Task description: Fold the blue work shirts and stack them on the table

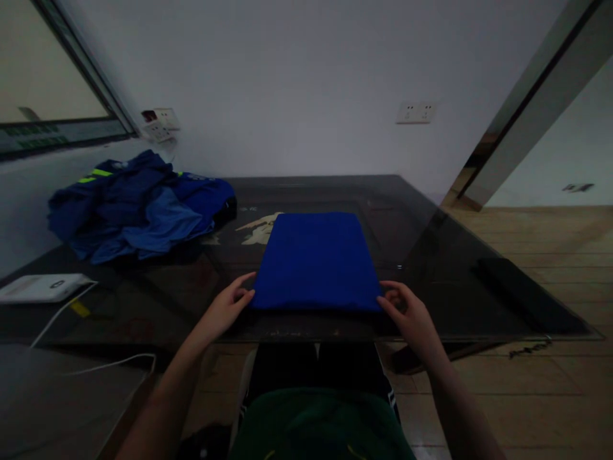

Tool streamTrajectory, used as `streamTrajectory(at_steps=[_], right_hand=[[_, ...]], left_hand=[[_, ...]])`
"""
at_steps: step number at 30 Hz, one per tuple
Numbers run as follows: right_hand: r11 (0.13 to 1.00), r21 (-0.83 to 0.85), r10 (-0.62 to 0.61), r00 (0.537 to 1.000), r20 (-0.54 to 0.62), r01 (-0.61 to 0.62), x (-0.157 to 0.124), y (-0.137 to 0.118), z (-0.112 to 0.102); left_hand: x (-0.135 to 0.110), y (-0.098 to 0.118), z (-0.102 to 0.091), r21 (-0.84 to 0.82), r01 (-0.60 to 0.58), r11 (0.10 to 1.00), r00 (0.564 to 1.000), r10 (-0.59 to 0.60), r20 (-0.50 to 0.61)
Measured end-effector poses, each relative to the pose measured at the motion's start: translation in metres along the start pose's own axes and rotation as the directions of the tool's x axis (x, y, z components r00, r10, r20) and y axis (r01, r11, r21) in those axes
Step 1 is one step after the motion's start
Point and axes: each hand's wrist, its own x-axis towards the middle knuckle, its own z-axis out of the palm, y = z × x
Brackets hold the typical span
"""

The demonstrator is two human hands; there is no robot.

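Note:
A bright blue folded garment [316,262] lies flat on the dark table [412,191] in front of me, in a neat, near-rectangular shape. My left hand [232,303] has its thumb and fingers closed at the near left corner of the cloth. At the near right corner, my right hand [405,308] pinches the edge in the same way. The garment's kind cannot be made out from its folded form. Its near edge runs parallel to the table's front edge, a short way in from it.
A loose heap of blue clothes [129,207] sits at the back left. A white device [43,287] with a white cable [62,311] rests at the left edge. On the right lies a black folded item [527,294]. Behind the table stands a wall with sockets [416,113].

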Motion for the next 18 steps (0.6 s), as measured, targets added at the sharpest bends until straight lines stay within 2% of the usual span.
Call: streamTrajectory(at_steps=[4,10,14,18], right_hand=[[0.999,-0.03,-0.024,0.999,-0.045,0.022,-0.003,0.0,0.007],[0.967,-0.252,-0.015,0.999,0.028,0.022,-0.006,0.003,0.013],[0.863,-0.505,-0.01,1.0,0.024,0.021,-0.011,0.0,0.021],[0.715,-0.692,-0.091,0.995,0.049,0.099,-0.015,0.001,0.022]], left_hand=[[-0.004,-0.003,0.01,0.244,-0.052,0.968,0.99,0.081,-0.112],[-0.008,-0.004,0.017,0.414,-0.071,0.907,0.982,0.136,-0.129],[-0.009,-0.004,0.022,0.553,-0.035,0.832,0.984,0.125,-0.125],[-0.014,0.002,0.027,0.737,-0.017,0.676,0.985,0.138,-0.103]])
